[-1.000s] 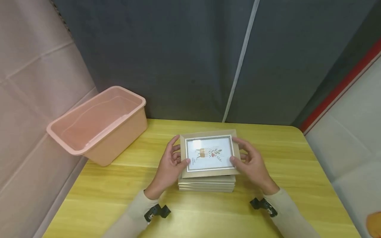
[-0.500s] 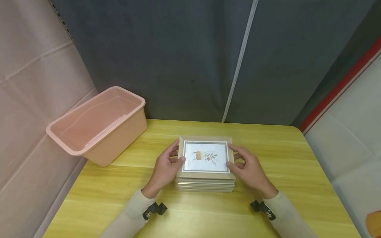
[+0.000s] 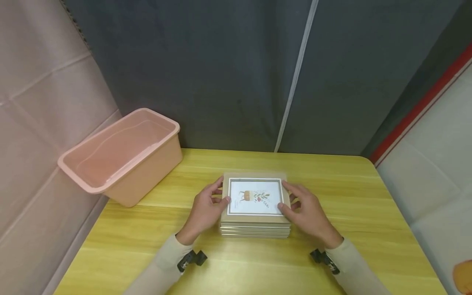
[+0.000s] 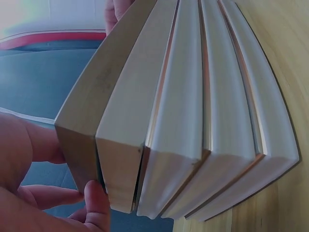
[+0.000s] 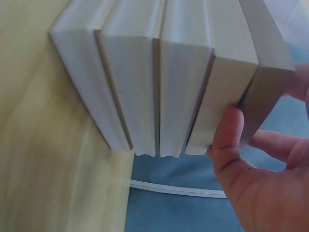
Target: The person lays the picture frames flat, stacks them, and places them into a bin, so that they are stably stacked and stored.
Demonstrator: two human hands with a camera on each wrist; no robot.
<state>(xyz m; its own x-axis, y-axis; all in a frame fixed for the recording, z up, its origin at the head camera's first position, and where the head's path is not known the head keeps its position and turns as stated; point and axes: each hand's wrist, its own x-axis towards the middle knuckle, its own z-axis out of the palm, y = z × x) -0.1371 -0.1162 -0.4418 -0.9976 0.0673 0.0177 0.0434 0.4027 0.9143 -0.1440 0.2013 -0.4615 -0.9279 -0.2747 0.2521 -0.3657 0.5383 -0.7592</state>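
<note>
A tan picture frame (image 3: 254,197) with a white inner border and a small animal-and-plant print lies face up on a neat stack of picture frames (image 3: 255,231). My left hand (image 3: 205,211) grips its left edge, thumb on the face and fingers along the side. Opposite, my right hand (image 3: 310,213) holds the right edge the same way. In both wrist views the top frame (image 4: 104,82) rests against the pale frame (image 5: 231,72) below it, with a thin dark gap at the corner. Fingertips reaching under the frames are partly hidden.
A pink plastic bin (image 3: 147,164) stands at the back left of the wooden table (image 3: 350,196). A dark curtain (image 3: 221,82) hangs behind the table. Part of an orange object (image 3: 463,277) shows at the lower right edge.
Both hands have lowered the top picture frame onto the stack and shifted it slightly left, squaring it with the frames underneath. Its earlier tilt is gone. The bin stays where it was.
</note>
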